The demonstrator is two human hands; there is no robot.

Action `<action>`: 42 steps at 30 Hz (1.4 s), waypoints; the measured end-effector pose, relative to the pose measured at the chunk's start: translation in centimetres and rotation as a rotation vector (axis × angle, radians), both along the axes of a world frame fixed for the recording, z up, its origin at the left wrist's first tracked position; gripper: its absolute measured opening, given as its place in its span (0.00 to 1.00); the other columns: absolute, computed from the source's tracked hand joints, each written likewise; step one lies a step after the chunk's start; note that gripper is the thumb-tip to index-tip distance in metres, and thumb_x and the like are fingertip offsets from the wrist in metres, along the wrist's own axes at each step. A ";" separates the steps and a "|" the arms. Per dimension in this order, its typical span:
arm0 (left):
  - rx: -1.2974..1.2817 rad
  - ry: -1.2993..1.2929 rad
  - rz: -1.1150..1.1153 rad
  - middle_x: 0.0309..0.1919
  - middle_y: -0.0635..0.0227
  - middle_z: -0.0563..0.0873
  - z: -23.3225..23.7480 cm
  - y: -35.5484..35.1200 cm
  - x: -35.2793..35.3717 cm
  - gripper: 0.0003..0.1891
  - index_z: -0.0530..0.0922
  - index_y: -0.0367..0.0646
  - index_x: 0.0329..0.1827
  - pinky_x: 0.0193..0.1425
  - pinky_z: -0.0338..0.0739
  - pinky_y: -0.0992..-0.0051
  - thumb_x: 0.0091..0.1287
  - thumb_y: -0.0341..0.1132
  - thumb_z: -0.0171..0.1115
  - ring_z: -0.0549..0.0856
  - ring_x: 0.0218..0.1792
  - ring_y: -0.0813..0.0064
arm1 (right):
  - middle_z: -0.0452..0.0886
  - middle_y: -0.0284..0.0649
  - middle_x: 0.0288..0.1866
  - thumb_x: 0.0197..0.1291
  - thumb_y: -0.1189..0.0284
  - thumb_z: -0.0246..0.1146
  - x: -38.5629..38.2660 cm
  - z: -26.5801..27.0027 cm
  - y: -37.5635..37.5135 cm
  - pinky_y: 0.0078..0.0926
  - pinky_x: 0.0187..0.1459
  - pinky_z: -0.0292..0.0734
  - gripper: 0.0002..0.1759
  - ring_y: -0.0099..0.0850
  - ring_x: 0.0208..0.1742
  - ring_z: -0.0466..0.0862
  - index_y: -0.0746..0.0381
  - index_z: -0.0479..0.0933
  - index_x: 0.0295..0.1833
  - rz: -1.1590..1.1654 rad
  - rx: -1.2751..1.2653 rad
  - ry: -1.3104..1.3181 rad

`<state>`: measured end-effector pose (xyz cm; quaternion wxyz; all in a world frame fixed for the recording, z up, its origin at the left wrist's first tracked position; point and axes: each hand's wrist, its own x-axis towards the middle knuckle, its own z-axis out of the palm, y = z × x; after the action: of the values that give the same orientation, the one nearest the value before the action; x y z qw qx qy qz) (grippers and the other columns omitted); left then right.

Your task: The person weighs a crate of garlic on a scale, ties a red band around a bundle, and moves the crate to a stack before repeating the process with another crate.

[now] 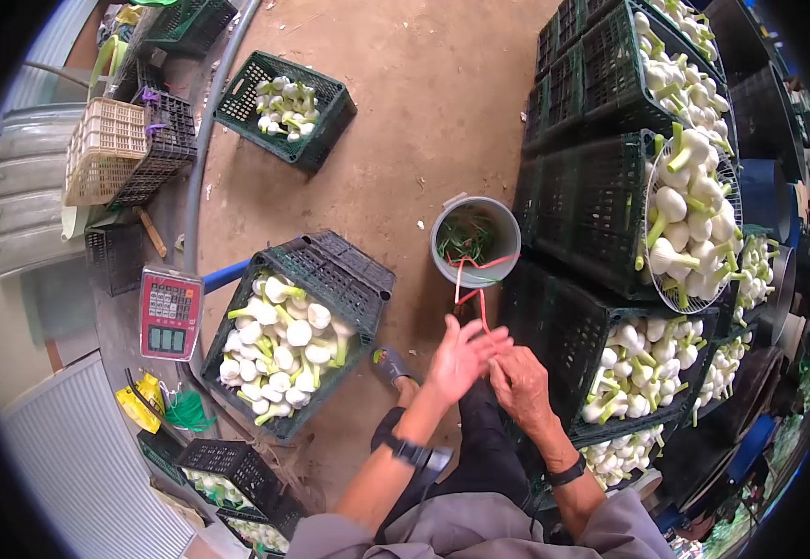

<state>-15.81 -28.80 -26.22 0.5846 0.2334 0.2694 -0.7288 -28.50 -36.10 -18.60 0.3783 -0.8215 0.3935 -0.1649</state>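
For the red strap [483, 310], lying between the hands and the grey bucket [507, 228], to run without kinks, guide it gently across the open left hand [461, 361], the curled right hand [521, 380] (whether it grips, I cannot tell) staying relaxed

The brown floor [405, 84] is scattered with small pale scraps, and its left side is bordered by a long grey pipe [196, 186]. Beyond the pipe, the left edge is lined by a ribbed grey sheet [27, 186] and, lower down, a pale corrugated panel [88, 466]. The floor is softly lit.
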 end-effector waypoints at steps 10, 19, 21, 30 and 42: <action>-0.084 -0.377 0.271 0.31 0.75 0.78 12.9 -5.1 8.2 0.12 0.76 0.48 0.56 0.36 0.73 0.71 0.76 0.42 0.57 0.78 0.30 0.76 | 0.82 0.41 0.25 0.56 0.81 0.66 -7.9 17.6 -3.4 0.29 0.30 0.78 0.07 0.33 0.26 0.83 0.68 0.80 0.26 -0.142 0.601 -0.280; -1.294 -0.473 0.768 0.35 0.73 0.83 42.9 -1.7 11.5 0.07 0.83 0.42 0.47 0.38 0.79 0.71 0.72 0.31 0.59 0.81 0.31 0.76 | 0.87 0.49 0.34 0.63 0.72 0.66 -6.2 42.6 -13.3 0.43 0.39 0.86 0.09 0.45 0.35 0.90 0.69 0.85 0.36 1.077 0.433 -1.323; -1.316 -0.545 0.898 0.33 0.70 0.83 43.2 3.0 13.9 0.09 0.81 0.40 0.46 0.35 0.80 0.64 0.72 0.35 0.58 0.83 0.32 0.74 | 0.86 0.48 0.34 0.64 0.72 0.65 -11.3 39.8 -12.7 0.41 0.38 0.85 0.09 0.43 0.35 0.89 0.68 0.84 0.36 0.950 0.561 -1.415; 0.201 -1.110 1.110 0.48 0.63 0.87 29.9 33.4 20.3 0.15 0.76 0.46 0.61 0.50 0.84 0.63 0.77 0.41 0.55 0.86 0.50 0.69 | 0.81 0.41 0.41 0.71 0.68 0.56 4.5 20.5 -6.5 0.32 0.36 0.83 0.10 0.34 0.39 0.84 0.64 0.76 0.43 -0.087 0.932 -0.736; 0.508 -1.722 -0.172 0.59 0.58 0.82 9.1 27.6 19.9 0.17 0.79 0.34 0.60 0.60 0.76 0.72 0.68 0.27 0.63 0.82 0.58 0.67 | 0.78 0.42 0.62 0.71 0.42 0.53 18.5 -18.5 7.9 0.43 0.59 0.74 0.35 0.34 0.57 0.81 0.60 0.71 0.68 -0.216 1.395 0.076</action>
<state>4.12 -1.24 -17.07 0.4581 0.8400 -0.1273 -0.2613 -10.00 -28.21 -37.08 0.7839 -0.3489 0.4998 0.1179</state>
